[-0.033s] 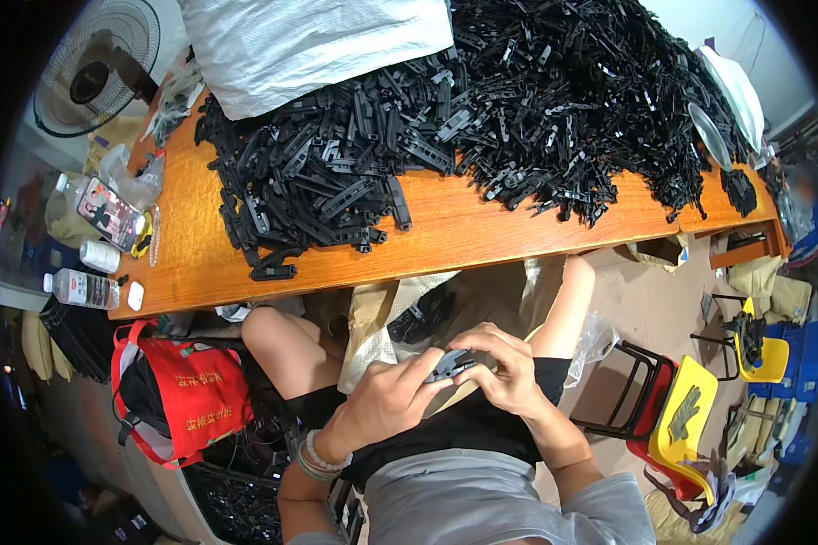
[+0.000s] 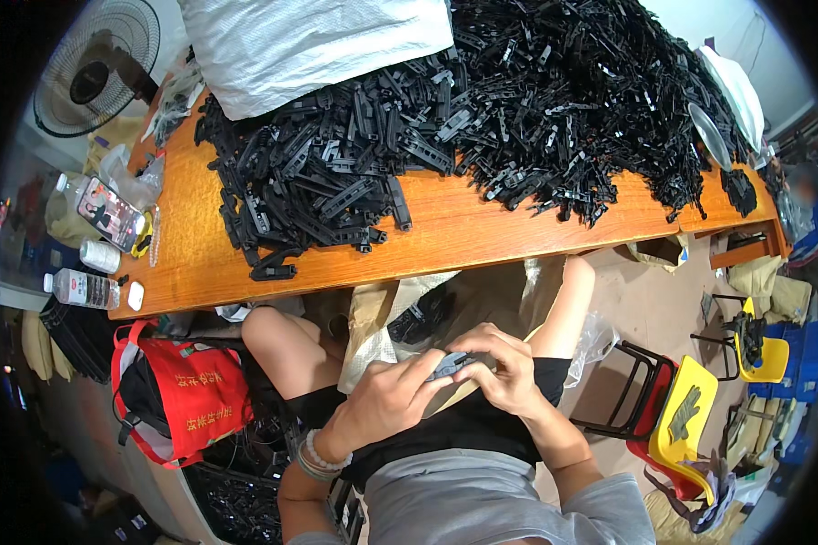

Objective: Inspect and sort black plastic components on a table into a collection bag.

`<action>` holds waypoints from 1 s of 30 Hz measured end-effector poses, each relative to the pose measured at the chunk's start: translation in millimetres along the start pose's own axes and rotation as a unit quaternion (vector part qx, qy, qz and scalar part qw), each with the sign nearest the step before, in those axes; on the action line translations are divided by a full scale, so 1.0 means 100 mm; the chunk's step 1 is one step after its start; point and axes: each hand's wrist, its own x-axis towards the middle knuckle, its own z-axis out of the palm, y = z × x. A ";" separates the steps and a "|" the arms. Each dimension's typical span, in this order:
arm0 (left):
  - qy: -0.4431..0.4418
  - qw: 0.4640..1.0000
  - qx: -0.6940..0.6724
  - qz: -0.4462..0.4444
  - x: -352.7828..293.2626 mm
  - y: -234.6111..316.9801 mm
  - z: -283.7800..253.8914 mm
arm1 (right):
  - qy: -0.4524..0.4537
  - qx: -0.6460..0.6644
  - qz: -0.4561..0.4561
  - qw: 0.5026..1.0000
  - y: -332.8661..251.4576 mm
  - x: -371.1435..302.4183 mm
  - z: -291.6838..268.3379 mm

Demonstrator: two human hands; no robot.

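Over my lap, my left hand [image 2: 386,400] and my right hand [image 2: 507,371] are closed together on one small dark plastic part [image 2: 453,365], which my fingers mostly hide. A bead bracelet sits on my left wrist [image 2: 321,457]. Between my knees, an open pale sack [image 2: 382,327] holds a few black parts [image 2: 423,318]. Ahead of me, a big heap of black plastic parts [image 2: 482,109] covers most of the orange wooden table [image 2: 482,238].
A white woven sack [image 2: 309,41] lies at the table's far side. A phone [image 2: 109,213] and bottles [image 2: 84,289] sit at its left end, beyond them a fan [image 2: 95,68]. A red bag [image 2: 191,395] stands left of my legs, a yellow chair [image 2: 686,418] to the right.
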 end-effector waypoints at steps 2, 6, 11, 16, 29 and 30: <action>0.003 1.000 0.010 0.020 0.01 -0.02 0.02 | 0.026 0.002 -0.009 1.000 0.02 -0.02 0.04; 0.021 0.999 -0.024 -0.007 0.00 -0.04 0.04 | 0.035 0.003 -0.003 0.999 0.02 -0.03 0.05; 0.046 0.995 -0.080 -0.042 -0.07 -0.12 0.10 | 0.004 0.047 0.067 0.997 -0.01 -0.01 0.02; 0.139 0.980 -0.087 -0.116 -0.19 -0.46 -0.04 | -0.083 -0.038 0.046 0.995 0.12 0.05 -0.14; 0.319 0.888 -0.104 -0.314 -0.09 -1.92 0.69 | -0.183 -0.181 -0.004 0.966 0.21 0.34 0.24; 0.309 0.883 -0.135 -0.327 -0.11 -1.91 0.70 | -0.127 -0.183 -0.015 0.975 0.16 0.42 0.16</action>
